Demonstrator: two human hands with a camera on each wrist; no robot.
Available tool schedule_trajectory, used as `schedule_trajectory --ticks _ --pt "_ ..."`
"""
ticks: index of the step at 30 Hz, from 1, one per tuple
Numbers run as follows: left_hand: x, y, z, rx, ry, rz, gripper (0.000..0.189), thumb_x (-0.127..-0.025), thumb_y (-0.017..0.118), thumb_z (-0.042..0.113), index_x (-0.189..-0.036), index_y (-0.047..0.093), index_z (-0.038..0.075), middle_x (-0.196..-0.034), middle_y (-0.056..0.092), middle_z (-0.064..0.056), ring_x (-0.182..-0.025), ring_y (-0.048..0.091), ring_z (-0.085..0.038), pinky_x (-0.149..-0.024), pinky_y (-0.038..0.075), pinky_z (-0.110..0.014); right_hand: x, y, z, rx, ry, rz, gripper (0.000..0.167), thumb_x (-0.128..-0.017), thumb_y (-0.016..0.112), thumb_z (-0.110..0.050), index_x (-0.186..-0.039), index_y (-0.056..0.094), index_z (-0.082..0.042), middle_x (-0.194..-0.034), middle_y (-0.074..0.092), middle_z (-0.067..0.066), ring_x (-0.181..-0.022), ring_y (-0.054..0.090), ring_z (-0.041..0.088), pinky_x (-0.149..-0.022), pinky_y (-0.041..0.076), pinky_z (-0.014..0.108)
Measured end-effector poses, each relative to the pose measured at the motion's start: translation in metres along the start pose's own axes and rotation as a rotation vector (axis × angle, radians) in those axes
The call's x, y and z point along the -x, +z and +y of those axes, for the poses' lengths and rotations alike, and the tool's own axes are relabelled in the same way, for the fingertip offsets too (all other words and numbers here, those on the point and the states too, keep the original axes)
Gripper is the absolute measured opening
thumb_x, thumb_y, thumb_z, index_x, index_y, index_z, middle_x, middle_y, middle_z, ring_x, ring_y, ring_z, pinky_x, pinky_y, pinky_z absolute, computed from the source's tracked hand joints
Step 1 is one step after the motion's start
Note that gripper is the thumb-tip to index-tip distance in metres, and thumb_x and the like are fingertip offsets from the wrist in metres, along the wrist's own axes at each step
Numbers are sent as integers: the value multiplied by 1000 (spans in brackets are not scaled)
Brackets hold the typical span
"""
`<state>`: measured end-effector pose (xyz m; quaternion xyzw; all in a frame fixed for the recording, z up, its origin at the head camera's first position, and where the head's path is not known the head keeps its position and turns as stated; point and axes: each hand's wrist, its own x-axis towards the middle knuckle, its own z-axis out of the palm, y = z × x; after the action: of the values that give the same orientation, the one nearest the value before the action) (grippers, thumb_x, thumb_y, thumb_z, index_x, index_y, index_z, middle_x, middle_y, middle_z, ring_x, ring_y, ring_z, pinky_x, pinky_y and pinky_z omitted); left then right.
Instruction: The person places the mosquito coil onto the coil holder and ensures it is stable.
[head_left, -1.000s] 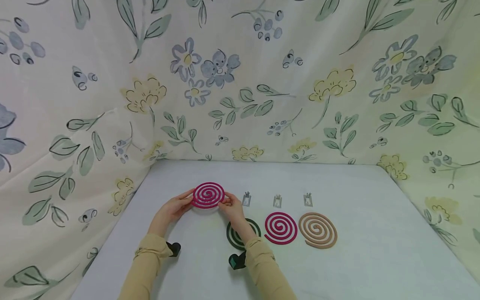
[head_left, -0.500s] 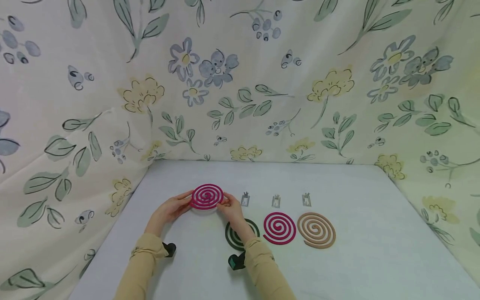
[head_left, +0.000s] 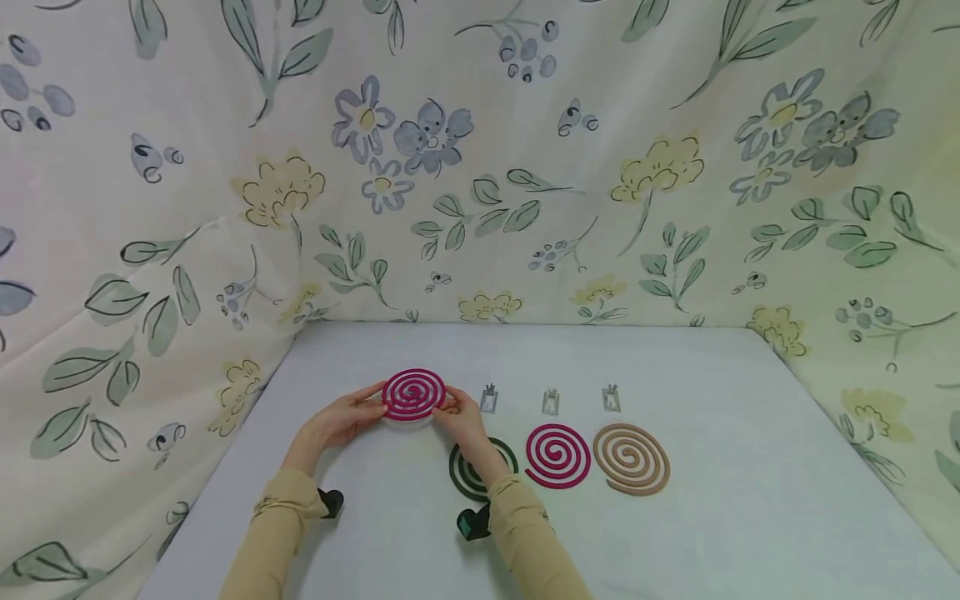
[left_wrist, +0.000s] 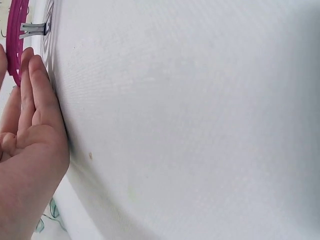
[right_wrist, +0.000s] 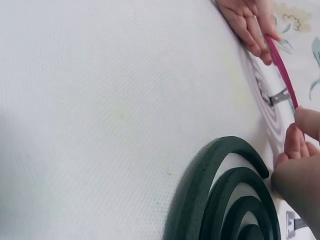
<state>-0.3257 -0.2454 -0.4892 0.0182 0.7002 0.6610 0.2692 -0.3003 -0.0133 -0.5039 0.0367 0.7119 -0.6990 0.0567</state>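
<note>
A magenta mosquito coil (head_left: 413, 392) is held level, raised off the white table. My left hand (head_left: 343, 419) pinches its left edge, thumb on top and fingers stretched out beneath. At the opposite edge, the thumb and fingers of my right hand (head_left: 465, 425) pinch the rim. Under the coil's middle stands a small metal coil stand (left_wrist: 34, 29), upright, its prong reaching the coil in the left wrist view. A dark green coil (right_wrist: 195, 200) lies flat below my right forearm, which partly covers it in the head view.
Right of the green coil, a second magenta coil (head_left: 557, 452) and a tan coil (head_left: 630, 454) lie flat in a row. Behind the row lie three flat metal stands, a left one (head_left: 489, 389), a middle one (head_left: 551, 393) and a right one (head_left: 611, 389). A floral cloth (head_left: 480, 250) hangs behind the table.
The held coil has come down slightly. My left forearm has swung a little outward to the left, while both hands keep their hold on the rim.
</note>
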Motion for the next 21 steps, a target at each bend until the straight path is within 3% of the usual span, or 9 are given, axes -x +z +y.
schedule_trajectory --ticks 4,8,11,15,18,21 --pt "0 -3 -3 1 8 -32 71 -95 54 9 -152 11 9 -154 20 -25 -119 49 -4 -99 43 -20 0 0 1 8 -15 -5 51 -85 65 1 -134 49 1 -85 51 3 -74 46 10 -63 41 17" --pt "0 -4 -5 19 21 -52 73 -95 54 4 -152 10 8 -153 21 -27 -108 52 1 -90 45 -15 0 -1 1 8 -23 -12 52 -85 65 1 -134 49 1 -86 52 3 -73 46 10 -63 41 16" --pt "2 -4 -5 -2 40 -55 74 -93 55 3 -152 10 5 -147 34 -25 -102 55 1 -88 45 -14 0 -1 2 4 -24 -18 53 -84 66 1 -134 48 1 -86 52 4 -73 46 10 -63 41 16" --pt "5 -4 -4 -20 65 -63 75 -92 57 2 -151 10 2 -130 55 -9 -100 58 1 -87 46 -15 1 -2 2 2 -29 -27 53 -85 66 0 -134 48 2 -86 51 3 -74 46 9 -63 41 16" --pt "6 -4 -4 -28 81 -72 74 -93 56 2 -151 10 1 -124 60 -4 -101 58 0 -88 47 -17 2 -2 1 -4 -37 -31 53 -85 66 0 -134 48 3 -87 51 4 -74 45 9 -63 40 17" --pt "5 -3 -4 -53 85 -66 75 -92 58 3 -151 11 1 -125 60 -7 -100 59 -1 -88 47 -18 7 -3 -4 -9 -45 -36 53 -85 64 2 -134 46 5 -88 52 8 -73 44 10 -63 40 18"
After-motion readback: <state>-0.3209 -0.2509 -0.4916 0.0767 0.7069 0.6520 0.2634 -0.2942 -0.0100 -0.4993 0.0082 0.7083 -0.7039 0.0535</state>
